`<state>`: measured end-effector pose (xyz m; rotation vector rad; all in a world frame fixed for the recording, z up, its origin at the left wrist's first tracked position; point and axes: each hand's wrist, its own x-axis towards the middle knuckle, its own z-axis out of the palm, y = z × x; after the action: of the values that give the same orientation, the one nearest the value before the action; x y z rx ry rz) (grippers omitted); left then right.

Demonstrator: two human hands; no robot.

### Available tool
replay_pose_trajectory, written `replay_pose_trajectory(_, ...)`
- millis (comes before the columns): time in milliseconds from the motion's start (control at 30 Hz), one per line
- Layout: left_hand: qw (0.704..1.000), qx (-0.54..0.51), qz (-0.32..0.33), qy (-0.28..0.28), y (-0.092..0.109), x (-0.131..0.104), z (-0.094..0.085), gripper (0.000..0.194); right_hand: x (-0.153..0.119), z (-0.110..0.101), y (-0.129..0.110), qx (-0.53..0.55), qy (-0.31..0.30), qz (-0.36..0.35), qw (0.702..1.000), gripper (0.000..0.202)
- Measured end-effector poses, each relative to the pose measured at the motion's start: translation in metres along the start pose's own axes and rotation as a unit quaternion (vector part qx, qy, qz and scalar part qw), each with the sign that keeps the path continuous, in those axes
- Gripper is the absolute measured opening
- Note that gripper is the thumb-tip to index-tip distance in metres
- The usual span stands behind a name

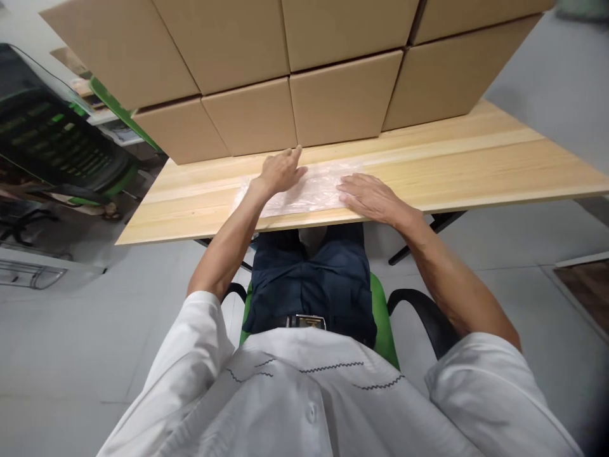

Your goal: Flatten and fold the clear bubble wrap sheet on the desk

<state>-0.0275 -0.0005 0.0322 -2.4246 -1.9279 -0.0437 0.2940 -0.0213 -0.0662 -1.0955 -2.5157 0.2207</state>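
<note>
A crinkled, see-through plastic sheet or bag (316, 187) lies flat near the front edge of the wooden table (457, 162). On its left part rests my left hand (281, 172), fingers stretched toward the boxes and thumb out to the right. My right hand (368, 195) lies flat across the right end of the plastic, its fingers extended and pointing left. Neither hand has its fingers wrapped round anything. Whether the plastic is a bag or a single sheet I cannot tell.
Closed brown cardboard boxes (347, 98) stand stacked in two rows along the table's far side, just beyond my left fingertips. I sit on a green chair (384, 324) with black armrests. A black and green chair (57, 139) stands at the left.
</note>
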Motion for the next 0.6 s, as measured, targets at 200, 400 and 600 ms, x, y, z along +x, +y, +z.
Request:
replay_pose_trajectory(200, 0.997, -0.073, 0.004, -0.036, 0.021, 0.041, 0.046, 0.084, -0.002, 0.0, -0.008, 0.03, 0.029, -0.029, 0.999, 0.066)
replay_pose_trajectory(400, 0.994, -0.096, 0.011, 0.045, 0.008, 0.045, 0.062, 0.063, 0.004, -0.002, -0.015, 0.041, 0.027, -0.026, 0.998, 0.061)
replay_pose_trajectory(600, 0.993, -0.115, 0.003, 0.011, 0.005, 0.068, 0.061, 0.05, 0.006, 0.003, -0.008, 0.025, 0.031, -0.031, 0.999, 0.063)
